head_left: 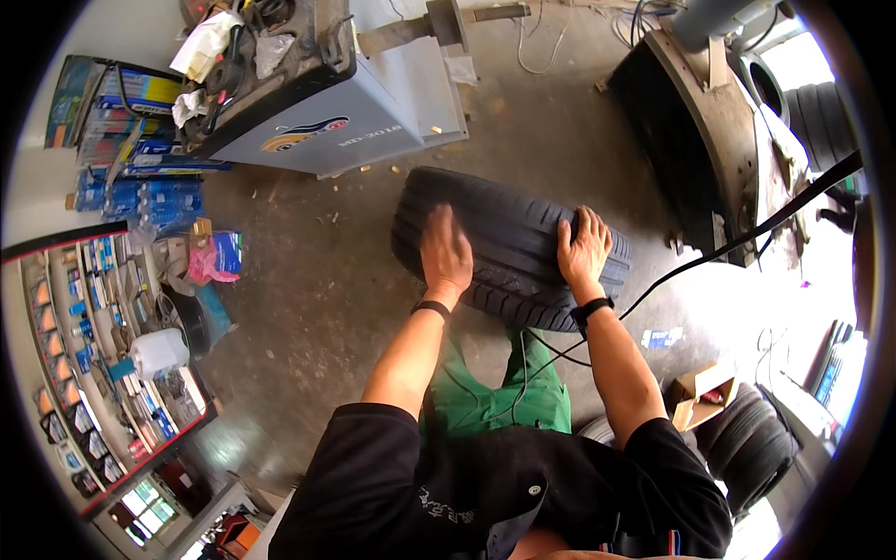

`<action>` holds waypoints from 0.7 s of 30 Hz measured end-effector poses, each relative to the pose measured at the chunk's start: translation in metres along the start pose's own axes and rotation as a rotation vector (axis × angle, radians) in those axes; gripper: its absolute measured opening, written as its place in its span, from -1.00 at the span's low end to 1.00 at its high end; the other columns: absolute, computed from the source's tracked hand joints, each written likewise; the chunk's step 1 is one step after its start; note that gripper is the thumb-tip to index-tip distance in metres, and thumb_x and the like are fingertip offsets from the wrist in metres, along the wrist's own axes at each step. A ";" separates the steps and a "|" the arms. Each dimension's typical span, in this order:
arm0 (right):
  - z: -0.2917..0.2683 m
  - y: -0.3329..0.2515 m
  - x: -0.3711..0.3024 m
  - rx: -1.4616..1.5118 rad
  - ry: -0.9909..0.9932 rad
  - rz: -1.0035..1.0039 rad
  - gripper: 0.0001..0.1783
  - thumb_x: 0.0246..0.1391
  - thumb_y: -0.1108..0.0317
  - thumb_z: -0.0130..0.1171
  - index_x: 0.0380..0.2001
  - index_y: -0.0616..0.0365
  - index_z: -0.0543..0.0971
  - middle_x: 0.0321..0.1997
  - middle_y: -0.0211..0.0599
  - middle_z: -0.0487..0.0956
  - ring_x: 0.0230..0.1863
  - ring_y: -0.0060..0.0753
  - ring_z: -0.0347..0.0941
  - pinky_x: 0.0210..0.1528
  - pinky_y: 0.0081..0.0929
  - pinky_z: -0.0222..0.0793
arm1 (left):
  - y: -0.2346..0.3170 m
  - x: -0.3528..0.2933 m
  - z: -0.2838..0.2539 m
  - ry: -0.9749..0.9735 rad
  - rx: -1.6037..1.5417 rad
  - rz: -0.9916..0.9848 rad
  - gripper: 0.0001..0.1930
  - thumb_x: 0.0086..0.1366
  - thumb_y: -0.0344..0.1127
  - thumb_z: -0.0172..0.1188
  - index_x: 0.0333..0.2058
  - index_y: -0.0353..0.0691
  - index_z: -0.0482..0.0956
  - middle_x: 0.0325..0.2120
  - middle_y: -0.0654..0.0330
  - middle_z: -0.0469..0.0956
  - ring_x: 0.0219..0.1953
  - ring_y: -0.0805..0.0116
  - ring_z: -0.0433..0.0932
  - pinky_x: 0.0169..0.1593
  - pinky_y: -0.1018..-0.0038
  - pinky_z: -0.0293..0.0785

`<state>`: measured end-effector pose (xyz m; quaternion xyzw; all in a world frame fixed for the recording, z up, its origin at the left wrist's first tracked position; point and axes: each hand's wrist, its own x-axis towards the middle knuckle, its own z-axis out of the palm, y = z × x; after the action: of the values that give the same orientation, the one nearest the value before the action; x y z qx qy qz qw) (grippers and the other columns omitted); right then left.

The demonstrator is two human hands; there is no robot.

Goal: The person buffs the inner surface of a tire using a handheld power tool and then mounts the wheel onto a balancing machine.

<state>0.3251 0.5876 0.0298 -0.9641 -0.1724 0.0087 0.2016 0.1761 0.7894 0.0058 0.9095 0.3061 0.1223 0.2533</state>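
While the car tire (511, 238) stands on the floor (299, 308), the right hand (585, 250) rests open on its right side; the blurred left hand (448, 254) looks open over its left. I'd use both to stop it tipping.

Hands: two, one left hand (446, 254), one right hand (584, 250). Dark wristbands (432, 307): two, one per wrist. Handled tyre (509, 229): one. Grey machine (341, 112): one. White jug (159, 354): one. Stacked tyres (742, 437), lower right: several, exact count unclear.
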 end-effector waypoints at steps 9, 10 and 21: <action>0.018 -0.115 -0.024 -0.038 -0.028 -0.095 -0.40 0.11 -0.02 0.03 0.06 0.23 0.43 0.15 -0.13 0.44 0.27 -0.11 0.22 0.35 -0.12 -0.07 | -0.109 -0.012 -0.036 0.000 -0.118 -0.036 -0.44 0.39 -0.10 -0.27 0.29 -0.24 0.15 0.26 -0.10 0.20 0.30 -0.11 0.17 0.31 0.11 0.10; 0.024 -0.131 -0.024 -0.032 -0.029 -0.110 -0.40 0.10 0.00 0.05 0.05 0.26 0.44 0.15 -0.11 0.44 0.26 -0.10 0.22 0.35 -0.11 -0.07 | -0.121 -0.014 -0.042 -0.026 -0.104 -0.084 -0.44 0.40 -0.11 -0.28 0.29 -0.26 0.13 0.26 -0.12 0.19 0.29 -0.11 0.18 0.30 0.12 0.14; 0.084 -0.279 0.002 0.051 -0.264 -0.457 -0.35 0.13 -0.01 0.04 0.20 0.15 0.36 0.30 -0.26 0.34 0.36 -0.25 0.12 0.41 -0.11 -0.16 | -0.260 0.071 -0.157 -0.080 -0.074 -0.317 -0.32 0.29 -0.01 0.08 0.17 -0.48 0.23 0.11 -0.31 0.32 0.18 -0.17 0.32 0.25 0.12 0.22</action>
<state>0.2274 0.8607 0.0620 -0.8853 -0.4101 0.0930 0.1984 0.0434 1.0719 0.0032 0.8441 0.4306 0.0559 0.3147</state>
